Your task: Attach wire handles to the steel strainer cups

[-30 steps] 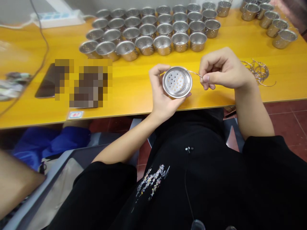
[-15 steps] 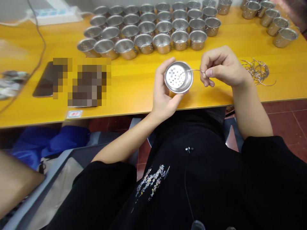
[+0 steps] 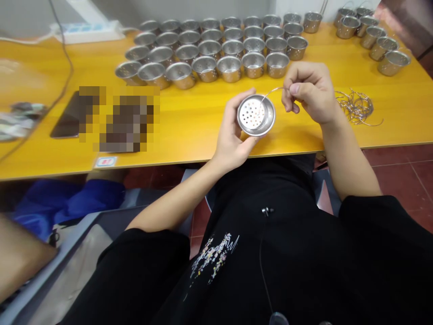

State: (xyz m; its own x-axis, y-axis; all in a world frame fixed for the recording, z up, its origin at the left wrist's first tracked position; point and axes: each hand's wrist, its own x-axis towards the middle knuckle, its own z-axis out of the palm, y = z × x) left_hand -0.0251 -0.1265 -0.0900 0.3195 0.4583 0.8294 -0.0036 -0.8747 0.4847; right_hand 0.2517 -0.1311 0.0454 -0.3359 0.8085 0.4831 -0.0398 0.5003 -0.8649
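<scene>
My left hand [image 3: 233,135] is wrapped round a small perforated metal cup [image 3: 252,115], tilted so its holed bottom faces me. Between the thumb and fingers of my right hand [image 3: 307,92] is one end of a thin curved wire [image 3: 272,91]. The wire's other end reaches over the rim into the cup; whether it passes through a hole I cannot tell. To the right of my right hand lies a tangled pile of curved wires [image 3: 358,108] on the yellow table [image 3: 189,131].
Rows of perforated metal cups [image 3: 231,70] stand along the back, with several more [image 3: 394,63] at the right, some bearing wire handles. A phone [image 3: 69,117], a power strip [image 3: 88,32] and a cable [image 3: 66,85] are at the left. Someone's arm [image 3: 23,257] shows at lower left.
My right hand has risen slightly relative to the cup, and the wire now arcs more steeply over the rim. The whole view has shifted a little.
</scene>
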